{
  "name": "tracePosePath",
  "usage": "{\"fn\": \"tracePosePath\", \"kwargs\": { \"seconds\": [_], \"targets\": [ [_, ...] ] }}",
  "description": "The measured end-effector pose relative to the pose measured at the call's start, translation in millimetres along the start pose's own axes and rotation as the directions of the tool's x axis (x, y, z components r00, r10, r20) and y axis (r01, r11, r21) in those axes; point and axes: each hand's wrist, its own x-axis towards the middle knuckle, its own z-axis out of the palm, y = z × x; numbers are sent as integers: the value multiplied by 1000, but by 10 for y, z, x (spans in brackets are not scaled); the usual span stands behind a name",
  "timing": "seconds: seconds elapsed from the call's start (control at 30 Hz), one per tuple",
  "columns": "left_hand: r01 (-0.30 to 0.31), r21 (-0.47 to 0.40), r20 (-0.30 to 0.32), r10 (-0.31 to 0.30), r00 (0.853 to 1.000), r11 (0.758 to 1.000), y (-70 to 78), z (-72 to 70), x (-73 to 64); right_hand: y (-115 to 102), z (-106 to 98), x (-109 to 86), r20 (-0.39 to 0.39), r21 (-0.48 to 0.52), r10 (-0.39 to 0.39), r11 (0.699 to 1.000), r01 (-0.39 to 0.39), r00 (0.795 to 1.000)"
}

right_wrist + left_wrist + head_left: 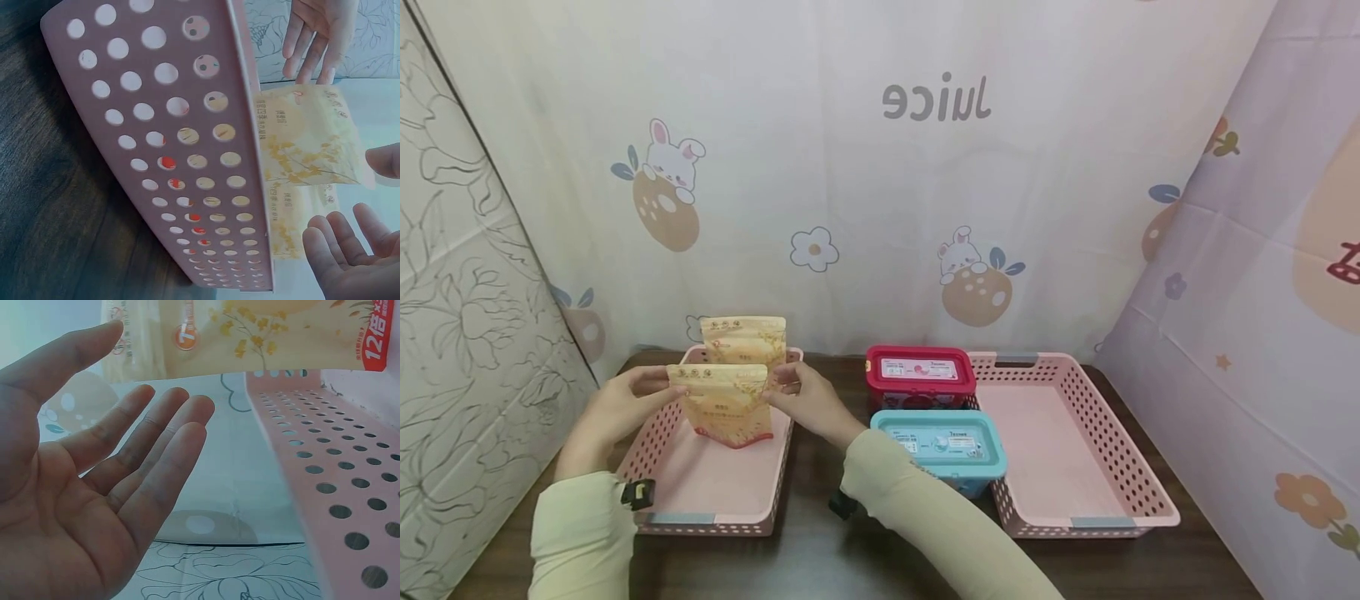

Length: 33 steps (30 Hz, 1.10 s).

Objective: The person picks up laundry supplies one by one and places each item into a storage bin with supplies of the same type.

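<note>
Two pale yellow pouches with red bottoms stand upright in the left pink basket (700,487), one behind the other. My left hand (613,410) is beside the upper left edge of the front pouch (727,407). In the left wrist view its thumb overlaps the pouch edge, while the spread fingers lie just off it. At the opposite upper corner is my right hand (811,402); the right wrist view has its thumb at the corner and its fingers apart. The back pouch (745,335) rises behind, near the basket's far end, partly covered by the front one.
A red lidded box (921,372) and a light blue lidded box (942,446) sit mid-table, against a second pink basket (1060,467) on the right. Beneath everything is a dark wooden table (820,533). Printed curtains (820,167) enclose the back and sides.
</note>
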Motion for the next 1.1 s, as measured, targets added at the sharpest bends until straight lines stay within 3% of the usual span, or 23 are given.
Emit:
{"fn": "tracePosePath", "kwargs": {
  "seconds": [0.4, 0.77, 1.1],
  "targets": [
    [-105, 66, -79, 111, 991, 992, 83, -85, -93, -103, -112, -39, 20, 11, -77, 997, 77, 997],
    [-117, 109, -105, 128, 986, 987, 170, -123, -145, -178, -179, -101, 52, 13, -109, 994, 109, 993],
    [-152, 102, -114, 164, 980, 983, 258, -119, -222, -210, -263, -169, 17, -18, -92, 996, 92, 996]
  ]
}}
